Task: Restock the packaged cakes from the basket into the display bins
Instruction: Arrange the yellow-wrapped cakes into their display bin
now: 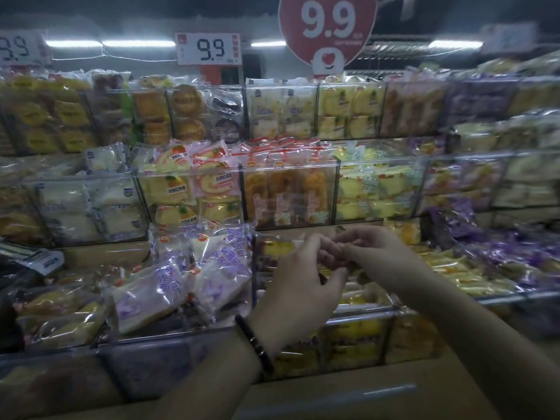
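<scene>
Just below the middle of the frame the left hand (298,286) and the right hand (375,253) meet fingertip to fingertip, both with fingers curled inward. Whether they pinch a wrapper between them or only touch each other cannot be told through the blur. A black bead bracelet (256,344) circles the left wrist. Directly behind the hands lies a yellow packaged cake (280,246) in crinkled clear film, showing just past the left knuckles, inside the lower display bin (363,317), a clear hard-plastic trough with a shiny front rim. To the left of the hands, purple-printed packs (212,268) of pale square slices stand tilted and piled, their film glossy and creased. Above the hands, the middle-row bin (288,172) has straight transparent walls and holds orange-brown round cakes (288,192) upright in rows. Soft yellow cakes (372,189) sit in the bin to its right, pink-and-orange swirl rolls (212,180) to its left. Further up, a white price card (209,49) and a round red sign (328,28), both reading 9.9, hang at the top of the frame.
</scene>
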`<state>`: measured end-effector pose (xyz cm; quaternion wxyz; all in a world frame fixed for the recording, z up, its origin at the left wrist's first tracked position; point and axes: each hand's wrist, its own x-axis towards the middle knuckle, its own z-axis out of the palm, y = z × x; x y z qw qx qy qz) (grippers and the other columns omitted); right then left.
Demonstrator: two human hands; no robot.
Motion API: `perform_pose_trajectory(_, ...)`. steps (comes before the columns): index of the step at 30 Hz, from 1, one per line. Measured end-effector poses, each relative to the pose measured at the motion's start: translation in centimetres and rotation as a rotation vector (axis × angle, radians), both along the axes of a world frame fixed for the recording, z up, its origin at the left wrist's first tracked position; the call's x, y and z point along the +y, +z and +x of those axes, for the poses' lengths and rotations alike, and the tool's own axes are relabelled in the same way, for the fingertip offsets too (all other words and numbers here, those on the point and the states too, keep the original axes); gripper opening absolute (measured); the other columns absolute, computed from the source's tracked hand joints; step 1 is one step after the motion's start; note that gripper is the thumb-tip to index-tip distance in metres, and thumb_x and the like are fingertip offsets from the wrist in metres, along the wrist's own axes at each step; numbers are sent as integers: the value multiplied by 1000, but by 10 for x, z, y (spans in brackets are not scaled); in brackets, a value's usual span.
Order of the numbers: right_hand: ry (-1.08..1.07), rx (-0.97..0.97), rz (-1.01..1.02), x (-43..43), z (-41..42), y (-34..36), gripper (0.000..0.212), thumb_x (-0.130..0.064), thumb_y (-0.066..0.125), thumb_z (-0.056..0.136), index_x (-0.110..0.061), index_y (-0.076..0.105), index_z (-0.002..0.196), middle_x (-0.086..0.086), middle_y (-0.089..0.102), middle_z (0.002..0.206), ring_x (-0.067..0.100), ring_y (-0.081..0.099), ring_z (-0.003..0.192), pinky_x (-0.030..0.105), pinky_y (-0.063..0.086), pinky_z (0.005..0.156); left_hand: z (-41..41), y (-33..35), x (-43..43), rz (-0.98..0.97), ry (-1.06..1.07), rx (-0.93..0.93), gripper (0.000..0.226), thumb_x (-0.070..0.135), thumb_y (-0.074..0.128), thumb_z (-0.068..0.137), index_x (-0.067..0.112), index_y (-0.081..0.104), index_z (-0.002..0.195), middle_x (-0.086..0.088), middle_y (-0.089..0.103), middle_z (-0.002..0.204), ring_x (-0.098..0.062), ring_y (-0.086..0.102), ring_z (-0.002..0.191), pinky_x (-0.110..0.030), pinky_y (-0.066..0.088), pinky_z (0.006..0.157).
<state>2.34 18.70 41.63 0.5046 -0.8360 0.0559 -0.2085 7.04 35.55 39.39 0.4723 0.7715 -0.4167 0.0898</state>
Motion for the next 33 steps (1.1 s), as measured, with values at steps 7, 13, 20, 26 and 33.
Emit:
perform_pose_trajectory(7,-44,62,91,-98,-101,-26,13,-17,65,102,-15,76,108,11,78,89,21,69,71,37,54,61,-54,-22,-108,27,-309,279,17,30,71,96,29,57,105,2,70,103,-24,75,80,-49,62,66)
perform_pose_trajectory(13,-159,238,198,-182,-176,-85,16,-8,62,102,-4,72,114,15,74,90,24,69,76,33,52,59,-94,-73,-201,252,-536,448,14,24,66,101,18,57,110,-9,71,104,-18,72,71,-39,60,61)
perform_pose_trajectory(20,-419,448,293,-247,-230,-204,15,-14,61,104,-11,74,111,11,80,94,14,67,63,27,45,54,-114,-180,-292,690,-619,420,25,37,64,101,16,59,115,-5,71,103,-21,76,77,-42,64,66)
perform_pose_trajectory(26,-522,721,309,-283,-241,-303,14,-22,64,104,-12,71,110,8,79,98,18,64,69,26,48,50,-112,-286,-355,1015,-662,407,28,35,61,103,15,58,122,-8,71,107,-21,73,79,-36,63,59)
perform_pose_trajectory(33,-410,1085,319,-324,-232,-435,14,-20,71,96,-6,73,98,17,76,89,31,75,71,42,59,62,-127,-405,-399,1216,-654,321,28,36,67,97,10,75,106,-11,73,93,-16,62,66,-16,44,46)
